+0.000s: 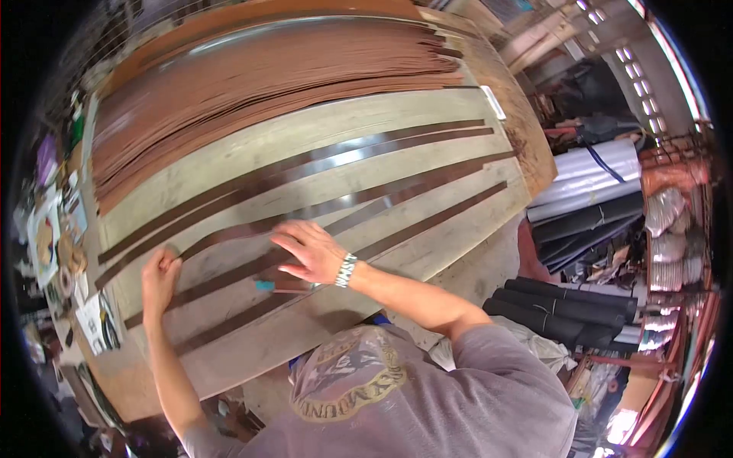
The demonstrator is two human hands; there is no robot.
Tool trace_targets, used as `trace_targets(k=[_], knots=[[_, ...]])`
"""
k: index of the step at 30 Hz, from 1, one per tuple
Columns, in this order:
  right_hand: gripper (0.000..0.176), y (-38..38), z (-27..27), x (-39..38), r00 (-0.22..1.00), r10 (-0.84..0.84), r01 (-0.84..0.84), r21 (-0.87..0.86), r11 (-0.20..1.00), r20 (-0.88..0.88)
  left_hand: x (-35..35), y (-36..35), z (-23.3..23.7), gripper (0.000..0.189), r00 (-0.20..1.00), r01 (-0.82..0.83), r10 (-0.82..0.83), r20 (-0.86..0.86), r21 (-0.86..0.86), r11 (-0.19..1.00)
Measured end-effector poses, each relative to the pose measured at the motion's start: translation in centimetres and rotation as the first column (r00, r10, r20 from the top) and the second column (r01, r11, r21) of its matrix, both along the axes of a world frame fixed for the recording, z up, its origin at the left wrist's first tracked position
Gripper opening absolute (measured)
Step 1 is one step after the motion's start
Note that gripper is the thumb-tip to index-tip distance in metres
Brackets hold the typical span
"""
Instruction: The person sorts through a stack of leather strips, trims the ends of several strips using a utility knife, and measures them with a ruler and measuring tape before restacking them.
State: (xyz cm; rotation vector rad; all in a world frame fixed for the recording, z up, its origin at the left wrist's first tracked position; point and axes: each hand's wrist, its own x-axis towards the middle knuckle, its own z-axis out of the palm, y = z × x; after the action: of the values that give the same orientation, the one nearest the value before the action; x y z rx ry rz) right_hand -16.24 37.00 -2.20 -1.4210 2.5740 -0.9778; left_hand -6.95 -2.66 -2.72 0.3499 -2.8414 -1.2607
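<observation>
Leaning over a broad, pale, flat tabletop (267, 143) bearing a wide stack of thin brown sheets (267, 72) and several long, glossy, dark-brown strips (458, 171). Spreading the right hand (311, 252) at one strip, curling the left hand (158, 281) by its left end; cannot tell whether pinching it.

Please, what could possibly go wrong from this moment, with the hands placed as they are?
The strip at the left hand curves between the two hands, so a sharp pull might crease it. The right hand is close to the blue-ended tool and could knock it aside. The neighbouring strip lies loose alongside and may get dragged out of line.
</observation>
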Motion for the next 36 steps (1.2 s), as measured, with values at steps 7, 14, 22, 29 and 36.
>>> trace_targets(k=[7, 14, 22, 29, 36], knots=[[0.064, -0.6, 0.9, -9.0, 0.926, 0.159, -0.147, -0.059, 0.987, 0.344, 0.1, 2.6, 14.7, 0.008, 0.956, -0.096, 0.090, -0.278, -0.006, 0.995], [0.064, 13.8, 3.6, -18.6, 0.892, 0.069, -0.130, 0.106, 0.986, 0.447, 1.7, -5.6, 13.7, 0.010, 0.964, -0.238, 0.213, -0.158, -0.162, 0.958], [0.047, 34.5, 4.4, -32.0, 0.927, -0.372, 0.361, 0.350, 0.864, -0.038, 7.0, -19.9, 1.1, 0.023, 0.863, -0.505, 0.479, -0.161, -0.231, 0.831], [0.049, 34.4, 4.2, -41.1, 0.815, -0.540, 0.579, 0.348, 0.737, -0.213, -10.1, -6.9, 0.8, 0.017, 0.823, -0.557, 0.524, -0.222, -0.130, 0.820], [0.048, 14.4, -2.1, -35.8, 0.884, -0.279, 0.408, 0.328, 0.852, -0.375, -9.9, -12.9, -5.3, 0.014, 0.941, -0.277, 0.261, -0.215, -0.045, 0.960]])
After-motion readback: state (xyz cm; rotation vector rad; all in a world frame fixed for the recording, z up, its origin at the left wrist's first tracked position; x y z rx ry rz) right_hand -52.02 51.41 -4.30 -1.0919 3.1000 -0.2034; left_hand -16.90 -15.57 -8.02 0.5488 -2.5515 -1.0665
